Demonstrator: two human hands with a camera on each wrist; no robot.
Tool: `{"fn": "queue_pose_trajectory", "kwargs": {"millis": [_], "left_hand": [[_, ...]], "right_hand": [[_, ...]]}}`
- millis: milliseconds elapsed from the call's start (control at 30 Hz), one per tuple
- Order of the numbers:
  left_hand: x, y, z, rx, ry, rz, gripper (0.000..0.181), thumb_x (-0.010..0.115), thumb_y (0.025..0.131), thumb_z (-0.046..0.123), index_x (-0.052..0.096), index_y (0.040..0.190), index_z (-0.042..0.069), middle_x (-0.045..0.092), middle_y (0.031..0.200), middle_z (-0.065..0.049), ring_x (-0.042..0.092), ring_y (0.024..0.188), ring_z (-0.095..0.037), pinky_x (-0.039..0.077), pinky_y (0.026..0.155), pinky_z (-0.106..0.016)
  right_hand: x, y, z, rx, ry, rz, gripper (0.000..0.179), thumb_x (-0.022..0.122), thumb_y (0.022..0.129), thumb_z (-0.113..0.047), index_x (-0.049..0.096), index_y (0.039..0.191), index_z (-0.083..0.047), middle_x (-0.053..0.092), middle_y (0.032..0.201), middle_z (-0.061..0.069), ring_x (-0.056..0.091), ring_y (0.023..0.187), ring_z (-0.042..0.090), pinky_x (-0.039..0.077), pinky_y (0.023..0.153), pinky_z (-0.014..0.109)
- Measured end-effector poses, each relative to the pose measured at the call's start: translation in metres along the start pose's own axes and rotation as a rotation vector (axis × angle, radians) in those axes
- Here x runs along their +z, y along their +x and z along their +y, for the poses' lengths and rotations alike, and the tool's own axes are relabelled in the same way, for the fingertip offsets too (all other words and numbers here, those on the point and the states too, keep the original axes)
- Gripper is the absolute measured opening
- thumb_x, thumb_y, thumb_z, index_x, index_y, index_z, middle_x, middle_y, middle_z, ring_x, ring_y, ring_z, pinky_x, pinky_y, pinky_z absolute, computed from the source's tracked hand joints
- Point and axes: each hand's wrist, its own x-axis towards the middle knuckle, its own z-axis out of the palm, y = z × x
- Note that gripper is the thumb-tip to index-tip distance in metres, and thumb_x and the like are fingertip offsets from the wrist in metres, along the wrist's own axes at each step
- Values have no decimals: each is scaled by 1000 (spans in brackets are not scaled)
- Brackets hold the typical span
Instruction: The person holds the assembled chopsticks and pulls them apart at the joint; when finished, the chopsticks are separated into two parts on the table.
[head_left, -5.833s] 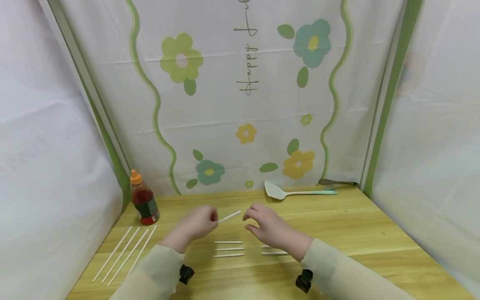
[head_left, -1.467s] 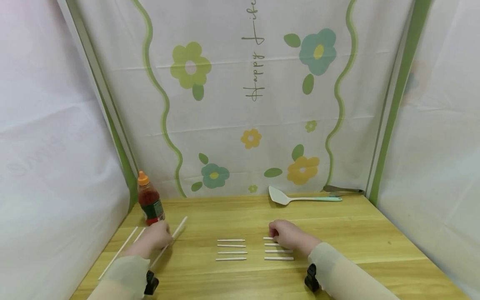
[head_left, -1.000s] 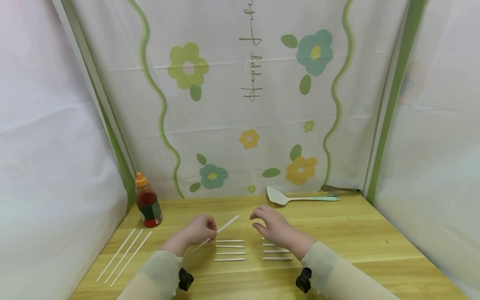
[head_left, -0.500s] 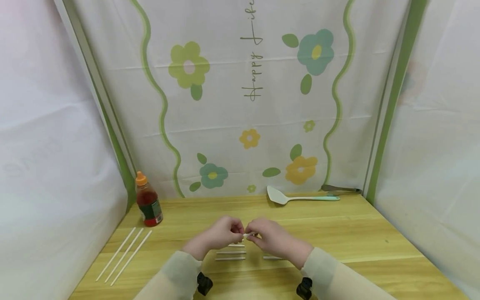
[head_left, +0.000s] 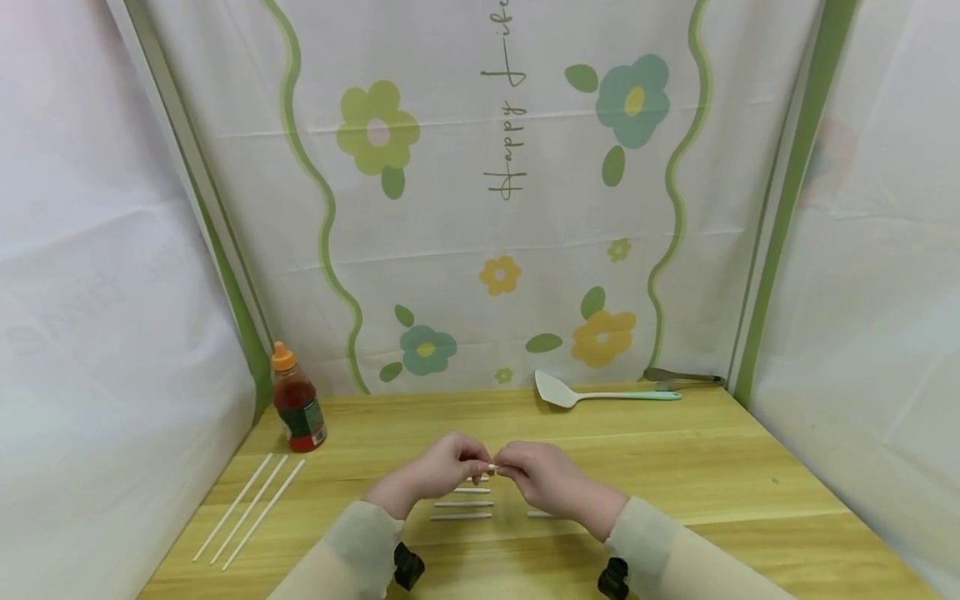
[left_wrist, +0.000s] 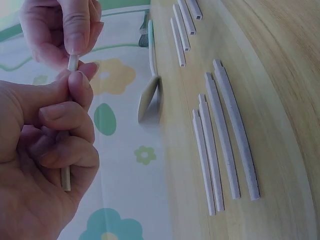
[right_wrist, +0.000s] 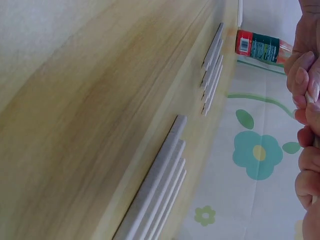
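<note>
Over the middle of the table both hands meet on one thin white stick [left_wrist: 73, 62]. My left hand [head_left: 442, 471] curls its fingers round it, and the stick's lower end shows below them in the left wrist view. The thumb and fingers of my right hand [head_left: 551, 483] pinch it close to the left fingertips, where a short white piece is visible. Most of the stick is hidden inside the hands. Beneath the left hand lie several short white sticks [head_left: 461, 517] in a row, notched at one end. A second row of short sticks [right_wrist: 165, 175] is partly covered by the right hand.
Three long white sticks [head_left: 258, 517] lie slanted at the table's left. Behind them stands a red sauce bottle [head_left: 298, 408] with an orange cap. A pale spatula [head_left: 558, 392] and tongs [head_left: 682, 377] lie at the back right, along the flowered curtain [head_left: 450, 208].
The left hand has taken a long stick from the left group and brought it to the middle. The right hand has left its row of short sticks and now grips that stick too.
</note>
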Motion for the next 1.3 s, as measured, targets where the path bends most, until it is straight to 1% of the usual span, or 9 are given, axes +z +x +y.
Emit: {"fn": "queue_pose_trajectory", "kwargs": {"millis": [200,367,467,567,700,833,1033,1133,1300], "left_hand": [[-3,0,-1,16,-15,5,23,57,99,3,75,89,13,63,70,-6,36,50,-10,34,50,-25],[-9,-3,-3,46,-32,-6,20,56,100,3,75,93,6,62,70,-8,33,48,-9,34,49,-24],[-17,-6,-7,25,-30,10,20,54,100,2,74,97,2,62,75,-15,35,50,-10,35,49,-25],[-24,-7,-14,-18,-3,38,21,50,101,-2,71,100,-1,63,80,-19,44,56,-14,42,53,-30],[-27,-2,-25,-95,14,100,17,50,99,-8,67,98,-8,63,81,-19,59,68,-25,51,63,-39],[-23,9,-40,-171,94,174,12,62,95,-1,65,86,-8,63,72,-16,61,62,-28,51,56,-36],[-17,23,-58,-184,291,204,12,68,92,3,68,80,3,60,75,0,52,66,-16,46,60,-33],[-14,27,-61,-205,302,191,11,69,89,1,69,79,6,61,77,0,53,70,-16,46,63,-35],[-10,28,-68,-234,295,175,13,73,85,1,69,75,8,59,73,2,52,67,-15,46,60,-32]], "right_hand": [[-4,1,-2,8,33,-22,13,66,95,-7,72,103,-14,70,95,-3,61,82,1,50,69,21],[-7,0,3,-4,56,-37,21,64,95,-2,73,112,-10,67,90,-4,57,73,1,49,65,19],[-11,-4,12,55,28,-45,29,62,96,-2,69,123,-10,64,88,-6,54,67,2,49,63,22],[-18,-7,24,187,18,-88,27,56,100,-5,61,127,-5,61,82,-7,51,61,4,48,59,26],[-22,-5,42,349,66,-140,15,50,103,-5,54,117,-5,61,82,-4,52,62,8,45,55,28],[-18,-2,63,455,67,-142,6,61,98,-6,64,102,-4,65,82,2,55,65,10,45,55,29],[3,-8,87,462,48,-169,5,69,89,-1,72,89,-6,62,78,-4,54,70,11,48,63,34],[12,-10,91,457,70,-162,13,69,85,6,70,84,-7,59,75,-5,52,68,11,47,64,33],[18,-12,87,470,138,-177,18,72,82,6,64,77,-9,54,70,-6,49,63,10,44,59,29]]}}
